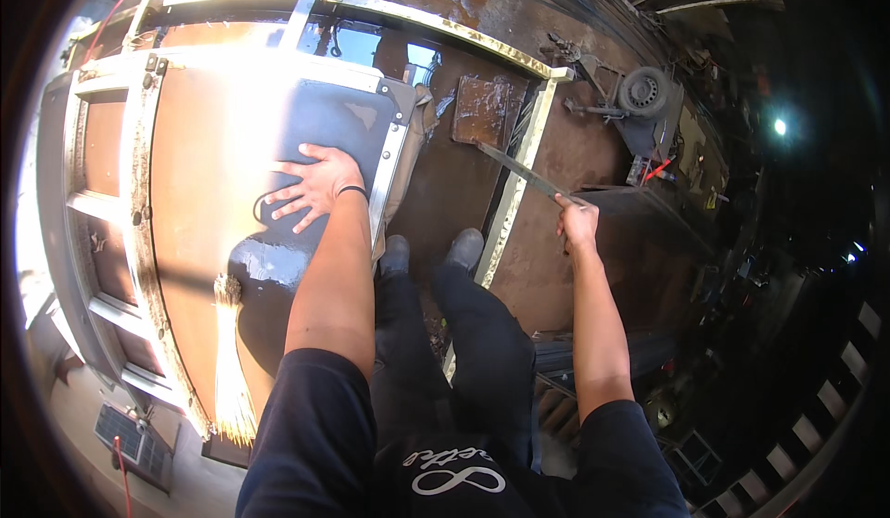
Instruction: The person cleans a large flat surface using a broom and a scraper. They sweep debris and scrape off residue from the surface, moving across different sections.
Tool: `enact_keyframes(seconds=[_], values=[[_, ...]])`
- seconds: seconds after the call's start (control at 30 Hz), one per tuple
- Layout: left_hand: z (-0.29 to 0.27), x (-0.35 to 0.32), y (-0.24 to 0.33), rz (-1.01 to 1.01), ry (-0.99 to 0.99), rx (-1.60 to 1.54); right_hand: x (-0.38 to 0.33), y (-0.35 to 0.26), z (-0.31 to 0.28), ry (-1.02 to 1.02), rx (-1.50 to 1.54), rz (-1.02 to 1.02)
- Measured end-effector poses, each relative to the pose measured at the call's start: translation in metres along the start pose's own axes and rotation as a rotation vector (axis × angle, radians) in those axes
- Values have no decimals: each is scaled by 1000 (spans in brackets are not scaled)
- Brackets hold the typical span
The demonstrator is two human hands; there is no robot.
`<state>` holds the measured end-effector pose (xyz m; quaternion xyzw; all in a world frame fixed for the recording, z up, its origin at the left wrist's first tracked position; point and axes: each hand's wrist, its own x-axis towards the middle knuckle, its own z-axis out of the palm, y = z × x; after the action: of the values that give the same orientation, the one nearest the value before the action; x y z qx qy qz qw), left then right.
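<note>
Pressing flat on the dark steel sheet (315, 138), the left hand (313, 188) had its grip spread, fingers splayed and palm down, pinning the sheet against the rusty metal door panel (199, 240) that carried it. The sheet lay on the upper part of that panel, its right edge running along the pale frame bar (387, 170). The right hand (577, 224), well to the right of the sheet, had its grip pressed together around the near end of a long flat metal strip (524, 173), which slanted up and left from the fist toward the pale angle-iron rail (514, 179) on the floor. Two dark shoes (434, 251) stood between the sheet and that rail. A straw brush (232, 370) lay on the panel below the sheet, and a wheeled machine (640, 96) sat far to the right of it.

To do this well, I judged that the spread hand needed to bear down evenly near the sheet's middle, so the sheet could not creep along the panel. The strip was long and held only at one end, so its far tip would swing widely; a firm wrist and a slow sweep would keep it off the rail and the shoes. Whether the sheet sat flush against the frame bar could not be told from this view.
</note>
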<state>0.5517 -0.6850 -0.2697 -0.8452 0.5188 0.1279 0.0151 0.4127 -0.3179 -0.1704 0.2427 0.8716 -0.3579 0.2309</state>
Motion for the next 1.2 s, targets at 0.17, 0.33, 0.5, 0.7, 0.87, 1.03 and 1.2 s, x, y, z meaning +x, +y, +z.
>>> enact_keyframes(seconds=[0.17,0.33,0.5,0.7,0.87,1.03,1.2], values=[[-1,-1,8,-22,-6,23,-32,-8,-16,16,202,33],[4,5,-1,-24,53,30,-59,-79,-81,8,311,72],[3,-3,10,-24,60,32,-50,-171,-161,-7,394,91],[1,-2,11,-44,54,61,5,-297,-182,19,214,-76],[5,-3,14,-56,54,49,93,-420,-137,86,-295,-439],[10,1,11,-60,84,76,133,-508,-56,363,-1193,-905],[8,8,3,-70,90,117,128,-517,5,388,-1505,-901]])
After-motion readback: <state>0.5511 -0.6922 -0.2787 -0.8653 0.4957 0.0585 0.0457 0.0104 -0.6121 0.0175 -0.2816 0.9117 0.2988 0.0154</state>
